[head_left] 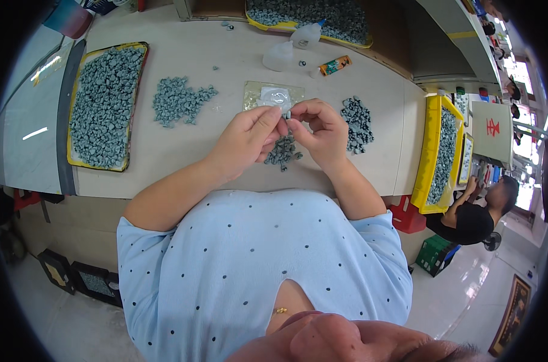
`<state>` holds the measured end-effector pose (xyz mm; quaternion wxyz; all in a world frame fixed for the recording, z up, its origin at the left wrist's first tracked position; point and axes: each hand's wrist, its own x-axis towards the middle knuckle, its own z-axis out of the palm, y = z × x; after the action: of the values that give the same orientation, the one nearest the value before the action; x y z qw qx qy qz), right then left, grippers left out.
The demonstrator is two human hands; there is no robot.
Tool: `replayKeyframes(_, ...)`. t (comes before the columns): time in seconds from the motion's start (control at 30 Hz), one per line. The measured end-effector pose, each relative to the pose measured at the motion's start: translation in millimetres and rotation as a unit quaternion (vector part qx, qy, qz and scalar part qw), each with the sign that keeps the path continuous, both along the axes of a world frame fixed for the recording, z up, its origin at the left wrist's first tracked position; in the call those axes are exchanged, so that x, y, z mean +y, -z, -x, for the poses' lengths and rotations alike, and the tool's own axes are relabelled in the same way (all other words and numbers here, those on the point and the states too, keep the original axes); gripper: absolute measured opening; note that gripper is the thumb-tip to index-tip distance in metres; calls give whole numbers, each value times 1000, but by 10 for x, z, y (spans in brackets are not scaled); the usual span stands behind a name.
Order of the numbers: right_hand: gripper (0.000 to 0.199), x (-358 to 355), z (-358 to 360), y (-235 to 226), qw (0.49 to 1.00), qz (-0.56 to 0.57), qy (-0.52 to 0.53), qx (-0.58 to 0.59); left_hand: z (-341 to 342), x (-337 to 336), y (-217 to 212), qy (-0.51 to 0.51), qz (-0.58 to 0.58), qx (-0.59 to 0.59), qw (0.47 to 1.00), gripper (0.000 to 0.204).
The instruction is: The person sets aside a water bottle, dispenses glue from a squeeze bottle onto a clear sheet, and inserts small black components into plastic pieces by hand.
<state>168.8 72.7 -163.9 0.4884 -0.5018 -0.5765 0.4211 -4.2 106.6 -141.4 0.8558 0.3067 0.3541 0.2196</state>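
Observation:
Both of my hands meet over the middle of the table, fingertips pinched together. My left hand (248,136) and my right hand (320,134) hold a small grey-green piece (287,114) between thumbs and forefingers. Its exact kind is too small to make out. Just beyond the fingers lies a pale yellowish pad (253,95) with a white patch and a clear round item (276,96) on it. Below the hands sits a small heap of similar pieces (283,153), partly hidden by them. A loose greenish pile (178,101) lies to the left, and a darker pile (357,124) to the right.
Full yellow-rimmed trays stand at the left (129,158), the back (361,44) and the right (429,157). Two translucent bottles (278,57) (306,35) and an orange-green tube (335,65) are at the back. Another person (470,214) sits at far right.

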Motion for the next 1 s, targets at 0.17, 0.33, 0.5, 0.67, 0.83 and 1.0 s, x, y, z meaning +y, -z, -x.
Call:
replayKeyframes(0.17, 19, -22, -9, -16, 994, 47, 8, 94, -22, -7, 15, 18, -23, -3, 1000, 28)
replayKeyframes(0.33, 16, 17, -65, -96, 968, 170, -7, 184, -11, 5, 13, 10, -13, -18, 1000, 26)
replayKeyframes(0.5, 9, 49, -107, 0, 950, 170, -46, 259, 3, 22, 8, 19, 10, -46, 999, 26)
replayKeyframes(0.67, 6, 52, -108, -5, 943, 172, -66, 278, 11, 34, 46, 27, 22, -65, 997, 26)
replayKeyframes(0.83, 7, 33, -100, 6, 946, 164, -52, 274, 14, 56, 18, 37, 29, -62, 997, 26)
replayKeyframes(1.0, 9, 23, -146, -48, 938, 185, -72, 284, 32, 31, 14, 89, -3, -80, 993, 27)
